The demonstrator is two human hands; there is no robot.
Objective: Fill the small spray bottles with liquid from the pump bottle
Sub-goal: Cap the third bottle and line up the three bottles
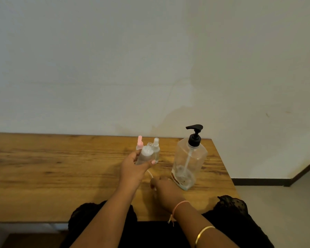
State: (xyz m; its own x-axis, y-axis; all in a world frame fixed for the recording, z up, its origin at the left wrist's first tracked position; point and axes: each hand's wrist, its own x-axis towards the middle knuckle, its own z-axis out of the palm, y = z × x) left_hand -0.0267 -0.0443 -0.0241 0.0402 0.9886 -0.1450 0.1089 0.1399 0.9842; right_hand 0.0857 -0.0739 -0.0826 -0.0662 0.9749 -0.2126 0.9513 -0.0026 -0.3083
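Note:
My left hand (132,170) grips a small clear bottle (145,155) with a whitish top, lifted and tilted over the wooden table (61,167). Right behind it stand a pink-topped spray bottle (139,142) and a clear-capped spray bottle (156,149); a third clear neck (150,144) shows between them. The big clear pump bottle (188,163) with a black pump head stands to the right, holding only a little liquid at the bottom. My right hand (166,189) rests on the table beside its base. Its fingers curl round a spray head whose thin white tube (150,173) sticks out.
The table ends just right of the pump bottle and meets a pale wall at the back. Bare wood stretches to the left. A grey floor with a dark skirting board lies to the right. My lap in black cloth is at the near edge.

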